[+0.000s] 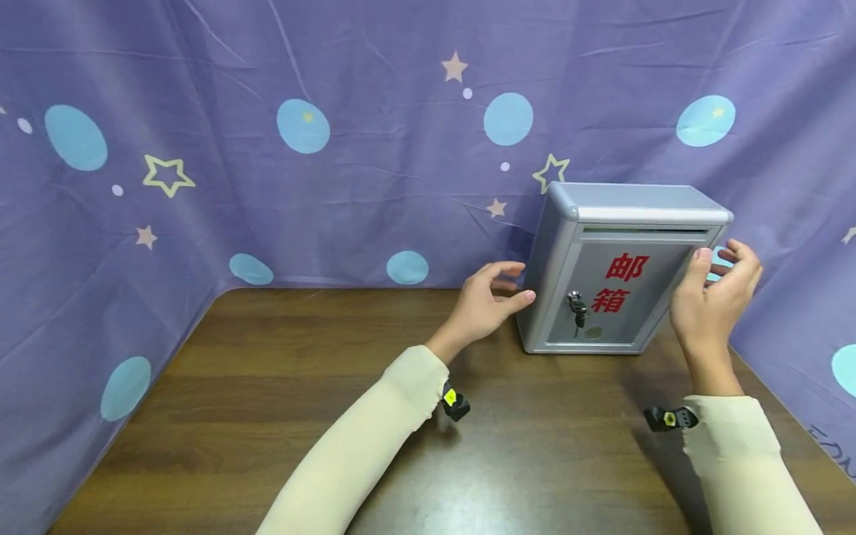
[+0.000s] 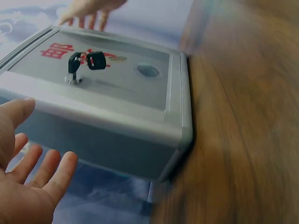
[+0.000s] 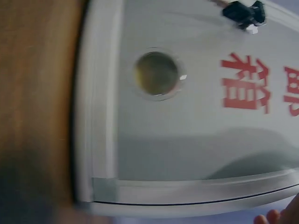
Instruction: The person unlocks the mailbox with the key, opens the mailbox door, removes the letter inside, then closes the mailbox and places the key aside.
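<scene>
A silver-grey metal mailbox (image 1: 649, 312) with red characters stands upright on the table. Keys (image 1: 579, 316) hang from the lock on its front door, and a slot runs across near the top. Beside its left side is my left hand (image 1: 483, 303), fingers bent slightly and thumb apart from them. The left wrist view shows that hand (image 2: 28, 191) holding nothing, its thumb close to the box edge. My right hand (image 1: 714, 303) is at the box's right side with fingers spread loosely; whether it touches the metal I cannot tell. Only fingertips (image 3: 267, 218) of it show in the right wrist view.
The brown wooden table (image 1: 301, 446) extends to the left and front of the box. A purple curtain (image 1: 361, 200) with stars and blue dots hangs right behind it and along both sides. A round window (image 3: 157, 73) sits low on the mailbox door.
</scene>
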Action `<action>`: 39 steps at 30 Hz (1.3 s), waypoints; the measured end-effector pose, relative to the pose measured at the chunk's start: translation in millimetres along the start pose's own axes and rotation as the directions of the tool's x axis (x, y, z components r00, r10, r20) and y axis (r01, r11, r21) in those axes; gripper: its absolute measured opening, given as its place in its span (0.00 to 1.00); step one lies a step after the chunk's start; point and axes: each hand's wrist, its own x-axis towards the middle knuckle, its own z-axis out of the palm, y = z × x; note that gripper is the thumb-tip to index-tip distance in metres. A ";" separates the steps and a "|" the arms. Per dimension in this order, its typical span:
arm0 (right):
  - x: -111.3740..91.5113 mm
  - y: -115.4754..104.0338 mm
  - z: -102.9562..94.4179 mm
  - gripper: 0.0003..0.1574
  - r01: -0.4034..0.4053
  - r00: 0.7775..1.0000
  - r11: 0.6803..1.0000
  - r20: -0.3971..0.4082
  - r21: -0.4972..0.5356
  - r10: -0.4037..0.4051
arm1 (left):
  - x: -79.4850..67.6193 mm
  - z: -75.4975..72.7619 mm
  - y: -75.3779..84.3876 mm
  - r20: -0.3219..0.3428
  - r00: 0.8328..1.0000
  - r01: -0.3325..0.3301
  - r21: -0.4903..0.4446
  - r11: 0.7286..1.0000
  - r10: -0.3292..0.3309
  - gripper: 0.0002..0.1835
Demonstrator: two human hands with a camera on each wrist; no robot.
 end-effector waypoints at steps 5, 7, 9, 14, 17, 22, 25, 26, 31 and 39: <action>-2.9 17.1 3.1 0.26 -0.080 0.994 0.997 0.068 -0.020 0.082 | 5.7 16.9 7.9 -0.041 0.999 0.003 -0.023 1.000 -0.004 0.28; -4.7 20.3 3.9 0.26 -0.096 0.992 0.995 0.081 -0.018 0.097 | 6.5 22.7 9.9 -0.058 0.998 0.003 0.004 1.000 -0.002 0.29; -6.6 22.5 4.1 0.26 -0.110 0.990 0.994 0.088 -0.020 0.112 | 7.0 28.2 10.6 -0.073 0.997 0.000 0.031 1.000 0.002 0.30; -12.0 24.7 5.9 0.26 -0.091 0.989 0.995 0.111 -0.047 0.096 | 7.4 35.9 10.7 -0.124 0.992 -0.012 0.046 0.999 0.017 0.29; -15.6 25.5 9.2 0.27 -0.029 0.990 0.997 0.133 -0.071 0.038 | 7.2 38.0 11.4 -0.163 0.986 -0.016 0.041 0.999 0.023 0.29; -20.8 26.3 12.0 0.30 0.005 0.993 0.997 0.114 -0.080 0.005 | 6.6 42.0 11.5 -0.210 0.977 -0.018 0.036 0.999 0.025 0.28; -22.1 26.9 11.6 0.30 -0.020 0.997 0.997 0.072 -0.074 0.026 | 5.8 44.9 12.0 -0.232 0.972 -0.027 0.027 0.999 0.032 0.28; -22.2 27.2 11.5 0.30 -0.028 0.998 0.997 0.058 -0.070 0.032 | 5.6 45.9 12.2 -0.239 0.970 -0.030 0.025 0.999 0.035 0.27; -22.9 26.6 11.2 0.28 -0.027 1.000 0.997 0.009 -0.066 0.028 | 4.4 50.4 13.4 -0.269 0.961 -0.051 0.060 0.997 0.065 0.29; -24.5 20.8 8.2 0.18 -0.066 0.997 0.997 -0.027 0.032 0.066 | 4.7 55.4 15.4 -0.342 0.933 -0.093 0.078 0.993 0.114 0.27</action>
